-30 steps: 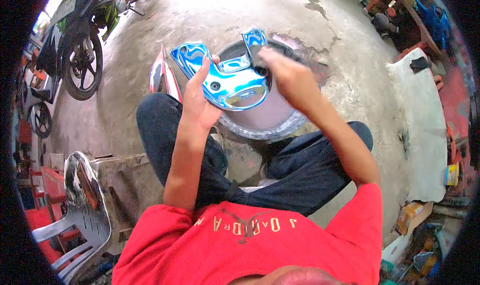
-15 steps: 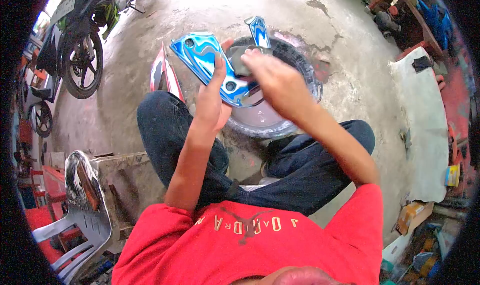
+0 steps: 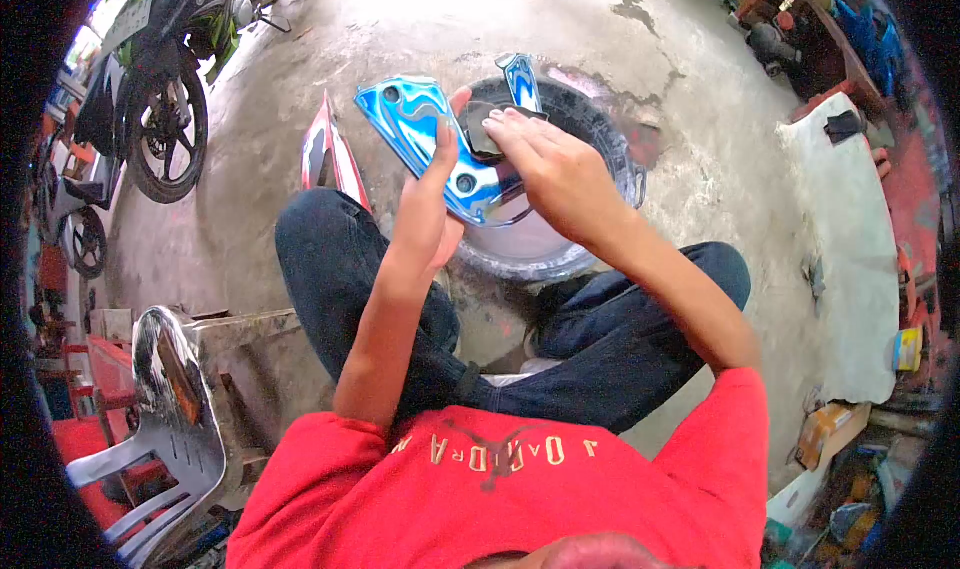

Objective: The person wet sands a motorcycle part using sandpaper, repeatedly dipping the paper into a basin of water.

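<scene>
In my left hand [image 3: 431, 201] is a blue, white and silver swirl-patterned motorcycle panel [image 3: 412, 129]. My thumb lies across its face, with the other fingers behind; two dark round holes show in it. My right hand [image 3: 560, 174] has its fingers laid over a dark grey sheet, which looks like sandpaper [image 3: 484, 129], against the panel's right side. The panel is tilted above a round black basin [image 3: 590, 119] holding greyish water. A narrower piece with the same blue pattern [image 3: 520, 81] leans at the basin's far rim.
A red and white panel [image 3: 335, 154] lies on the concrete floor by my left knee. Motorcycles [image 3: 165, 119] stand at the left, above a grey plastic chair [image 3: 180, 419]. To the right are a pale slab [image 3: 850, 269] and a cardboard box [image 3: 830, 434].
The panel has dropped slightly toward me and to the right, with my left hand. My right hand and the grey sheet have shifted a little along the panel.
</scene>
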A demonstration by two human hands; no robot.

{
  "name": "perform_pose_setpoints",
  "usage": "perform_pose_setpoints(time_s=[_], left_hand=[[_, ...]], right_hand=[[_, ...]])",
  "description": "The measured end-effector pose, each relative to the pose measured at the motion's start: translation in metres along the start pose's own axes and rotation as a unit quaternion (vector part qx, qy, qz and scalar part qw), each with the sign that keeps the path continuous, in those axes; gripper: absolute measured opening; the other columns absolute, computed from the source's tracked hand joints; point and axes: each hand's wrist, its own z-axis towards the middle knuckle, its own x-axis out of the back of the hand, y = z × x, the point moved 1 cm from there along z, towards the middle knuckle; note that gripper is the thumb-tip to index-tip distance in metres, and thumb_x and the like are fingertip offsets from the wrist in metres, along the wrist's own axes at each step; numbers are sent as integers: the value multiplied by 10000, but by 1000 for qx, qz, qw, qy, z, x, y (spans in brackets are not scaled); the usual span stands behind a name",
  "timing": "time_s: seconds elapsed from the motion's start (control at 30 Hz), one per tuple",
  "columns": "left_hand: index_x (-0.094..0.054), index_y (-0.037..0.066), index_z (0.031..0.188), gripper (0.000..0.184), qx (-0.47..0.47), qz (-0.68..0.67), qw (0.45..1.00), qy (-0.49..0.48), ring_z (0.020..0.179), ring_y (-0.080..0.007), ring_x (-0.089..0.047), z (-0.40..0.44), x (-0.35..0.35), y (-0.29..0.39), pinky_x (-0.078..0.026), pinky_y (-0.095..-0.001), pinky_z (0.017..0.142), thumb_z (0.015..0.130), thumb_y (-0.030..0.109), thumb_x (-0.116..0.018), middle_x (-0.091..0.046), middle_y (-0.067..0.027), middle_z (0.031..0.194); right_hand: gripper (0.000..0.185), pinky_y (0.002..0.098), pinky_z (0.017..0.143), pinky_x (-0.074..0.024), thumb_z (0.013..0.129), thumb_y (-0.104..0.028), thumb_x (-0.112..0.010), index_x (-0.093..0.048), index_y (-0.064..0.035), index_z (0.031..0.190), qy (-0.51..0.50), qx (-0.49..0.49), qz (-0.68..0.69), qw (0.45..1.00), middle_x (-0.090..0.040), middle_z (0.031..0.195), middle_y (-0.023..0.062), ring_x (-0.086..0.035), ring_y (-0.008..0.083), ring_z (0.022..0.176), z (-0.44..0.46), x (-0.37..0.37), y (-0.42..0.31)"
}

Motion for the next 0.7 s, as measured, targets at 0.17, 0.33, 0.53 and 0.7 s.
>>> perform_pose_setpoints(time_s=[0.17,0.33,0.53,0.7], left_hand=[[-326,110,1537,550,1,17,1000,-8,1284,-229,-523,10,11,1,-429,-409,1085,1059,347,-464,-477,-110,1447],[-301,136,1542,551,9,-49,999,2,1265,-284,-551,13,13,9,-441,-454,1081,1066,385,-424,-498,-163,1431],[-293,135,1541,537,-50,-32,998,21,1286,-330,-539,13,15,18,-449,-483,1076,1069,361,-415,-488,-197,1441],[-319,105,1523,535,-18,-61,998,5,1270,-342,-552,8,13,23,-452,-503,1068,1064,356,-432,-528,-218,1393]], right_hand=[[437,393,980,-524,842,-53,-580,-587,-11,1277,-4,-9,-11,1000,-652,1249,187,-640,321,1164,4,-1,18],[385,398,968,-529,887,-82,-541,-587,32,1251,3,-3,-56,998,-637,1265,213,-639,317,1164,0,3,29],[412,385,1023,-505,856,24,-542,-598,18,1264,-8,61,35,997,-630,1294,202,-617,322,1212,-1,6,-9],[405,416,1004,-505,887,-6,-505,-584,-4,1284,30,-86,12,996,-626,1289,216,-620,339,1190,8,15,53]])
